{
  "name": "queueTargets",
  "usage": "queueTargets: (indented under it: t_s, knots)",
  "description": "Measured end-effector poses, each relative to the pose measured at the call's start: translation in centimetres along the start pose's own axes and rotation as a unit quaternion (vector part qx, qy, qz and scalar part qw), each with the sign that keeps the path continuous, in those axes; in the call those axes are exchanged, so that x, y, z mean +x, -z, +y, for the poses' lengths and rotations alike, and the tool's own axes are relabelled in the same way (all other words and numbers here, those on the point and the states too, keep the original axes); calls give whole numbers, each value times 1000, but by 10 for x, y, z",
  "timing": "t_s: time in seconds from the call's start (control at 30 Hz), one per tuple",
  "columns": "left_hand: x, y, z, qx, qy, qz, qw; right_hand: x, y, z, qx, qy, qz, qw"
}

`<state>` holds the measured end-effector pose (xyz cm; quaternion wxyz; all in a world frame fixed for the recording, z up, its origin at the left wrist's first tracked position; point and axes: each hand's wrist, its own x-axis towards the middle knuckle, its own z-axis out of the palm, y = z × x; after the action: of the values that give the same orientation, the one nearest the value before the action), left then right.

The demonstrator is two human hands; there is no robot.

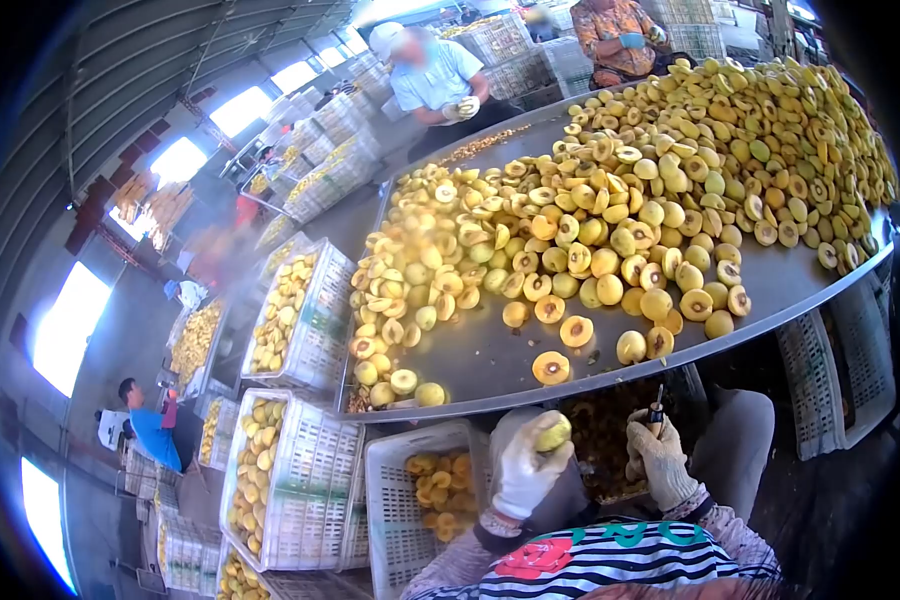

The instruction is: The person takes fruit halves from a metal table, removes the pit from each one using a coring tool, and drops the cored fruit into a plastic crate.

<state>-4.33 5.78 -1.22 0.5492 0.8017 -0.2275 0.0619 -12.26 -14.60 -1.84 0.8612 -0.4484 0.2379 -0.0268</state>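
Note:
My left hand [526, 478], in a white glove, has its fingers wrapped round a yellow-green peach [553, 433] in front of the table edge. To its right, my gloved right hand [660, 468] grips a small tool [656, 410] with a dark handle and a thin metal tip pointing up. Both hands are over my lap, apart from each other. Just beyond them, halved peaches [551, 368] lie cut side up on the metal table [490, 375]. Brown pits show in several halves.
A large heap of peaches [730, 160] covers the table's far right. At my left stand a white crate [390, 500] partly filled with peach halves and a fuller crate [305, 480]. Two people [435, 80] work across the table; another person [153, 425] is at far left.

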Motion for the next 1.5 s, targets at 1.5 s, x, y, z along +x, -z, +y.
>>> queueTargets:
  t_s: [1.5]
  knots:
    - [-230, 77, -176, 221, 401, 51, 888, 31, 31, 96, -750, -196, -379, 505]
